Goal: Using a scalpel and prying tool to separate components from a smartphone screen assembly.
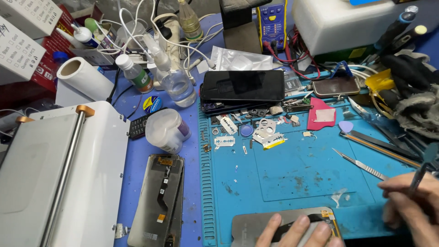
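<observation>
Left hand [297,231] presses flat, fingers spread, on the phone screen panel [283,224] at the blue mat [292,174]'s near edge; right hand [411,206] grips what may be tweezers [423,171].

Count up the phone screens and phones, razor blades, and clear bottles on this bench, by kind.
Phones and phone screens: 4
Razor blades: 3
Clear bottles: 3
Total: 10

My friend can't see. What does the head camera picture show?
A left hand presses a phone screen panel flat on a blue work mat, while the right hand holds a thin dark tool. Razor blades, tweezers and another phone lie around.
</observation>
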